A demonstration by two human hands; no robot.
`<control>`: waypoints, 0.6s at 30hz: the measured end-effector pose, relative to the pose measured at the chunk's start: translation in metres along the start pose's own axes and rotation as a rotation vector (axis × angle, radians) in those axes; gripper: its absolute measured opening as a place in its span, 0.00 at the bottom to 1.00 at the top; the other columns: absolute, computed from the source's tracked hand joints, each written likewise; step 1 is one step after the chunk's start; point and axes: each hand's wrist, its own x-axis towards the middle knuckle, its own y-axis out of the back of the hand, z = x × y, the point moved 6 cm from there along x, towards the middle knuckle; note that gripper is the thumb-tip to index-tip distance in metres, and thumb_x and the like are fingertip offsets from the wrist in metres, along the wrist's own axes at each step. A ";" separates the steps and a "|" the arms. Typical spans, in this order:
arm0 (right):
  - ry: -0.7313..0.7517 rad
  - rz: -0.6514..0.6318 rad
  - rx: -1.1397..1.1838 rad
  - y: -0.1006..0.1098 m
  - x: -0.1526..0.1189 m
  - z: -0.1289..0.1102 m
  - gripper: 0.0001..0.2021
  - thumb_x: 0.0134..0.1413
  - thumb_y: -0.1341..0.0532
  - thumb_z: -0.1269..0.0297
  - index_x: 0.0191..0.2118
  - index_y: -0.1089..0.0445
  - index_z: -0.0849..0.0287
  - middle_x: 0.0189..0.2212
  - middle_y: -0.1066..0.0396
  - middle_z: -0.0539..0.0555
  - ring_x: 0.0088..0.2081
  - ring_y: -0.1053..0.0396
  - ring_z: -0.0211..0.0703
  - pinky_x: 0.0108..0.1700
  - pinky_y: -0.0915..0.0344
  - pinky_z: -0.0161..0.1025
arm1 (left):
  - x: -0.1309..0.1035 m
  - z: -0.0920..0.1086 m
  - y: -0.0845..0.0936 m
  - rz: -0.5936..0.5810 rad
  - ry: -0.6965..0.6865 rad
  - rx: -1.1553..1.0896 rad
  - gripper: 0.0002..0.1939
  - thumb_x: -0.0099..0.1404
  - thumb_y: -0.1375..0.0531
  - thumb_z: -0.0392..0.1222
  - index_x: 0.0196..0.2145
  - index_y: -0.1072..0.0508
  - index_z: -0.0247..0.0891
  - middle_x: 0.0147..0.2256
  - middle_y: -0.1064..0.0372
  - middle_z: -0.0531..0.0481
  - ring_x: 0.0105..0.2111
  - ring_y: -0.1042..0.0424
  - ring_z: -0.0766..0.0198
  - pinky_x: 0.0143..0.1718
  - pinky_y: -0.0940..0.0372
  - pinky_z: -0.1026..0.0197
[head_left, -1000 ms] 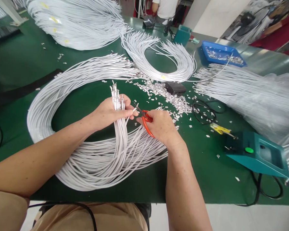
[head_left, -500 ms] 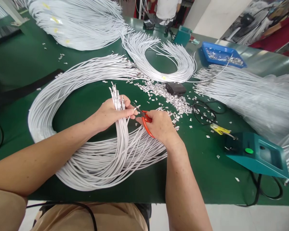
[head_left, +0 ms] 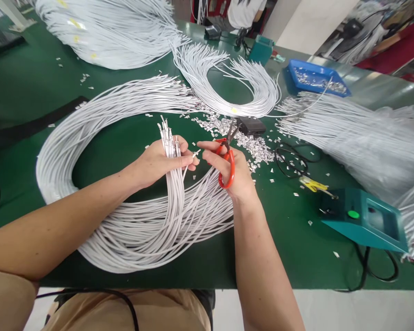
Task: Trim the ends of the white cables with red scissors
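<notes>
My left hand [head_left: 169,158] is closed around a bunch of white cables [head_left: 174,184] whose ends stick up above the fingers. Between its thumb and fingertips one cable end [head_left: 195,154] points out to the right. Red-handled scissors [head_left: 230,161] are in my right hand [head_left: 239,172], their dark blades tilted up and away from the cables. The right thumb and index finger stretch toward that single cable end, with a small gap between. Below the hands, the large coil of white cables [head_left: 131,243] curves round on the green table [head_left: 283,248].
Small white scraps [head_left: 258,149] lie scattered beside a black block [head_left: 251,126]. At right sit a teal device [head_left: 365,220] with a green button, a yellow-handled tool [head_left: 313,184] and a cable bundle [head_left: 369,138]. Farther back are a blue tray [head_left: 317,78], another coil [head_left: 262,96] and a person [head_left: 243,14].
My right hand has swung the scissors up and right, off the single cable end, and its thumb and index finger now extend. My left hand keeps its hold on the bunch.
</notes>
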 end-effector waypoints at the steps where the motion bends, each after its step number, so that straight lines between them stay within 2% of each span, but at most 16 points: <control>1: 0.016 -0.037 0.044 -0.005 0.000 0.000 0.10 0.54 0.36 0.57 0.41 0.22 0.53 0.33 0.26 0.49 0.37 0.30 0.39 0.45 0.33 0.40 | 0.000 0.000 -0.001 -0.009 0.000 0.006 0.16 0.54 0.30 0.39 0.29 0.37 0.39 0.28 0.27 0.54 0.32 0.23 0.62 0.38 0.31 0.59; 4: 0.043 -0.094 0.112 -0.016 0.000 0.002 0.11 0.56 0.37 0.54 0.39 0.23 0.53 0.29 0.27 0.49 0.34 0.29 0.39 0.45 0.32 0.42 | 0.001 0.000 -0.001 -0.020 -0.002 0.018 0.15 0.54 0.30 0.40 0.29 0.36 0.39 0.28 0.27 0.53 0.30 0.23 0.62 0.35 0.31 0.60; 10: 0.000 0.090 0.065 -0.014 0.002 0.010 0.14 0.49 0.34 0.49 0.29 0.28 0.56 0.27 0.28 0.49 0.32 0.31 0.37 0.40 0.33 0.38 | 0.000 -0.003 0.001 -0.009 0.007 -0.009 0.16 0.53 0.30 0.39 0.29 0.36 0.38 0.27 0.29 0.55 0.30 0.24 0.63 0.34 0.33 0.61; 14: 0.011 0.107 0.112 -0.017 0.003 0.010 0.15 0.47 0.32 0.51 0.26 0.30 0.57 0.25 0.32 0.46 0.28 0.36 0.34 0.37 0.36 0.36 | 0.000 -0.003 0.002 0.018 -0.016 0.006 0.18 0.51 0.29 0.38 0.29 0.37 0.39 0.26 0.31 0.56 0.29 0.27 0.65 0.32 0.36 0.62; 18: -0.063 0.149 0.128 -0.022 0.003 0.020 0.14 0.47 0.34 0.52 0.26 0.32 0.58 0.25 0.35 0.46 0.28 0.38 0.34 0.36 0.37 0.36 | 0.000 0.000 0.003 0.060 -0.045 0.044 0.18 0.49 0.30 0.38 0.28 0.38 0.39 0.27 0.32 0.56 0.26 0.32 0.68 0.29 0.39 0.63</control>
